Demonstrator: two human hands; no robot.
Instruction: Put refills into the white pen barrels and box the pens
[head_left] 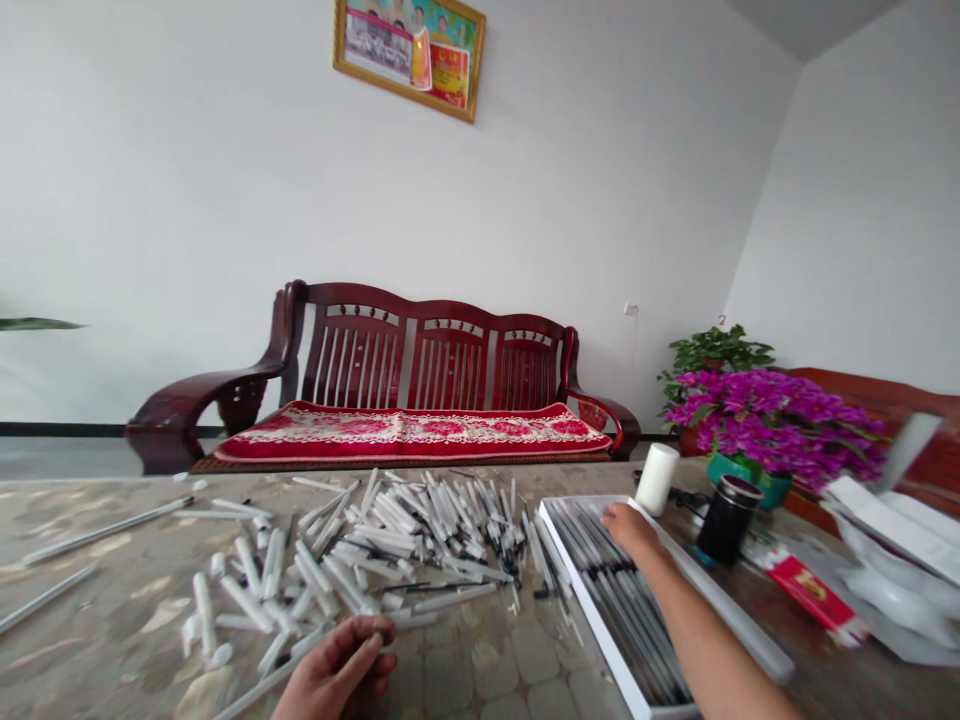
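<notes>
Head camera view: a person sits or stands at a stone-patterned tabletop (135,650), both bare hands over it. The left hand (341,665) is at the near edge, left of the middle. Its fingers are curled inward and the thumb lies against the forefinger, so it is mostly closed; whether something small is pinched there cannot be told. A long pale tube (271,685) lies just beside it, slanting toward the near edge.

The right hand (630,528) reaches over a shallow white box (591,603) on the right part of the tabletop. The box runs from the near edge toward the far edge, and slim grey pens (622,600) fill it in rows, side by side. The hand is at the box's far end, fingers bent down among the pens; whether they grip one cannot be told.

A loose heap of white and clear pen parts (405,530) spreads over the middle of the tabletop, reaching close to the left hand. Two long thin rods (105,532) lie apart near the left edge. By the box's far right corner stands a white cylinder (657,480), with a dark jar (729,520) to its right. Beyond the far edge is a carved wooden sofa (360,360).
</notes>
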